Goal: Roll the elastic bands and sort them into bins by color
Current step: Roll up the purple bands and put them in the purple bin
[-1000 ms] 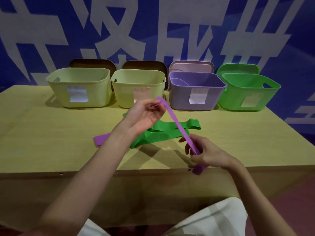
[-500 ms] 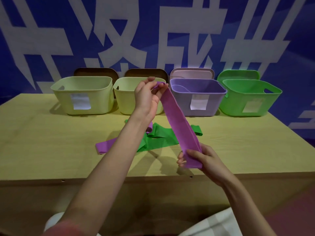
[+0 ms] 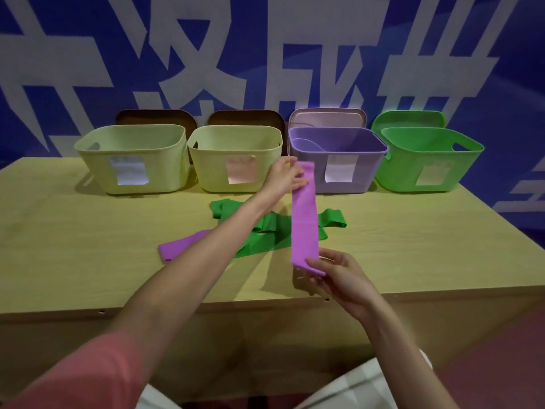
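A purple elastic band (image 3: 305,219) is stretched flat and nearly upright above the table. My left hand (image 3: 284,177) pinches its far end in front of the purple bin (image 3: 339,160). My right hand (image 3: 333,274) pinches its near end close to the table's front edge. A second purple band (image 3: 184,246) lies on the table under my left forearm. Green bands (image 3: 265,234) lie tangled in the table's middle. The green bin (image 3: 427,160) stands at the far right.
Two pale yellow bins (image 3: 132,157) (image 3: 236,157) stand left of the purple one, each with a paper label. Lids lean upright behind all the bins against a blue wall. The wooden table (image 3: 73,246) ends at a front edge just below my right hand.
My left hand has carried the band's far end rightward and lower, toward the purple bin. The band now hangs straighter and flatter. My right hand holds the near end in much the same place.
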The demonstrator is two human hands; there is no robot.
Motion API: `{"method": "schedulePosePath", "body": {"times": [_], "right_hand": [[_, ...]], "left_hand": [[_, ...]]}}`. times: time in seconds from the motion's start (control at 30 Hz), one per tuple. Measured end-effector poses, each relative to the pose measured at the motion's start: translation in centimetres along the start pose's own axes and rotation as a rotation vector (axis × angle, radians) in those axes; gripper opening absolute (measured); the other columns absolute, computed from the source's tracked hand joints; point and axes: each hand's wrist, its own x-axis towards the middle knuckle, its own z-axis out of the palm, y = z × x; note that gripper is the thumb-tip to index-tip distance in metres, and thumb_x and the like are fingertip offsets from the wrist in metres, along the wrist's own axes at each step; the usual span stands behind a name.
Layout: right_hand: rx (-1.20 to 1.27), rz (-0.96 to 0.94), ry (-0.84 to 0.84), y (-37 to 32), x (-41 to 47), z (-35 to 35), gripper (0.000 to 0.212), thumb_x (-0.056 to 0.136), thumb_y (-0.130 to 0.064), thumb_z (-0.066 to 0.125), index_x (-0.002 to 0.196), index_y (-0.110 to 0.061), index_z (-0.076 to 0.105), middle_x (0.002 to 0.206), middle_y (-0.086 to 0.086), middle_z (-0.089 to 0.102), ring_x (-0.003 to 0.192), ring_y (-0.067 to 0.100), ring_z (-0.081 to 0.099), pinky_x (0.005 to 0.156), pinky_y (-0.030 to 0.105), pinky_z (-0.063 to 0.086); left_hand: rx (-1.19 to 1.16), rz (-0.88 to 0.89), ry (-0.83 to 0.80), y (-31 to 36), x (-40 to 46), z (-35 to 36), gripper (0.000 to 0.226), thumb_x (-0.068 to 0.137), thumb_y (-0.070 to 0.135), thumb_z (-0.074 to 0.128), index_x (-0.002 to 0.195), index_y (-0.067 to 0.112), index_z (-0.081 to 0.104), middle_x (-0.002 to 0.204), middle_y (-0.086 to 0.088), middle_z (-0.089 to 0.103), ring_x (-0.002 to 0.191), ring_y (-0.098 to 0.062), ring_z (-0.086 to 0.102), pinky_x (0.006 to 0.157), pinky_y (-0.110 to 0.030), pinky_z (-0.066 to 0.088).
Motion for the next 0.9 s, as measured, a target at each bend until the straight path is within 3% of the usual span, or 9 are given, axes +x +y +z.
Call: {"method": "schedulePosePath", "body": {"times": [0.1, 0.23, 0.33, 0.43, 0.57, 0.63, 0.7, 0.77, 0.9], "right_hand": [[-0.015, 0.016, 0.123, 0.7, 0.3, 0.1, 0.037, 0.087, 0.003, 0.062, 0.123, -0.001, 0.052, 0.075, 0.014, 0.069, 0.048, 0.011, 0.055, 0.044, 0.018, 0.045], [0.027, 0.035, 0.15, 0.9, 0.7, -0.5, 0.045, 0.087, 0.006, 0.062, 0.129, 0.003, 0.048, 0.071, 0.019, 0.065, 0.046, 0.013, 0.056, 0.044, 0.017, 0.047], [0.026, 0.031, 0.14, 0.8, 0.6, -0.7, 0.047, 0.085, 0.004, 0.065, 0.129, 0.002, 0.048, 0.068, 0.014, 0.069, 0.046, 0.011, 0.057, 0.046, 0.017, 0.05], [0.001, 0.038, 0.155, 1.0, 0.6, -0.7, 0.05, 0.083, 0.004, 0.067, 0.129, 0.001, 0.048, 0.079, 0.016, 0.071, 0.048, 0.011, 0.059, 0.048, 0.017, 0.051], [-0.012, 0.039, 0.17, 1.1, 0.6, -0.6, 0.051, 0.085, 0.003, 0.066, 0.131, 0.002, 0.045, 0.076, 0.014, 0.069, 0.048, 0.011, 0.059, 0.05, 0.018, 0.052], [-0.114, 0.012, 0.169, 1.2, 0.3, -0.6, 0.048, 0.09, -0.005, 0.063, 0.132, -0.002, 0.041, 0.078, 0.013, 0.069, 0.053, 0.011, 0.062, 0.05, 0.019, 0.051], [-0.565, -0.17, 0.243, 1.6, -0.1, -0.8, 0.042, 0.096, -0.018, 0.056, 0.133, -0.009, 0.04, 0.087, 0.005, 0.067, 0.064, 0.008, 0.063, 0.054, 0.018, 0.049], [-0.9, -0.506, 0.363, 1.6, -0.5, -1.2, 0.028, 0.099, -0.022, 0.05, 0.125, -0.01, 0.051, 0.101, 0.001, 0.061, 0.082, 0.008, 0.06, 0.063, 0.011, 0.043], [-0.816, -0.788, 0.198, 1.3, -1.3, -1.6, 0.015, 0.094, -0.019, 0.054, 0.1, -0.012, 0.066, 0.096, -0.002, 0.066, 0.091, 0.009, 0.061, 0.074, 0.015, 0.044]], "left_hand": [[0.435, 0.17, -0.214, -1.2, -3.3, -0.6, 0.026, 0.095, 0.012, 0.056, 0.117, 0.001, 0.061, 0.108, -0.018, 0.067, 0.09, -0.024, 0.065, 0.088, -0.038, 0.053], [0.557, 0.257, -0.423, -2.1, -9.4, -2.0, 0.015, 0.09, 0.019, 0.064, 0.092, 0.009, 0.074, 0.086, -0.002, 0.073, 0.084, -0.014, 0.068, 0.078, -0.028, 0.054], [0.594, 0.305, -0.412, -2.5, -12.3, -3.4, 0.007, 0.083, 0.022, 0.072, 0.089, 0.02, 0.075, 0.084, 0.009, 0.073, 0.081, -0.007, 0.065, 0.073, -0.029, 0.052], [0.659, 0.377, -0.373, -3.5, -13.7, -4.1, 0.014, 0.078, 0.026, 0.075, 0.09, 0.019, 0.075, 0.084, 0.01, 0.069, 0.079, -0.012, 0.061, 0.065, -0.037, 0.048], [0.721, 0.483, -0.385, -4.4, -14.4, -4.0, 0.018, 0.078, 0.025, 0.076, 0.094, 0.016, 0.074, 0.083, 0.007, 0.067, 0.076, -0.007, 0.057, 0.063, -0.018, 0.041], [0.74, 0.529, -0.347, -4.8, -14.5, -3.9, 0.014, 0.079, 0.016, 0.075, 0.093, 0.013, 0.074, 0.083, 0.008, 0.067, 0.074, -0.003, 0.056, 0.065, -0.017, 0.042], [0.712, 0.526, -0.292, -5.0, -14.5, -3.7, 0.012, 0.08, 0.012, 0.074, 0.092, 0.012, 0.074, 0.083, 0.005, 0.067, 0.075, -0.007, 0.058, 0.067, -0.027, 0.049], [0.696, 0.499, -0.258, -4.9, -14.5, -3.5, 0.011, 0.081, 0.012, 0.074, 0.091, 0.012, 0.074, 0.083, 0.003, 0.068, 0.076, -0.011, 0.06, 0.069, -0.036, 0.05], [0.699, 0.512, -0.236, -4.8, -14.5, -3.3, 0.01, 0.082, 0.014, 0.073, 0.091, 0.012, 0.073, 0.082, 0.003, 0.067, 0.075, -0.011, 0.058, 0.068, -0.036, 0.048]]}}
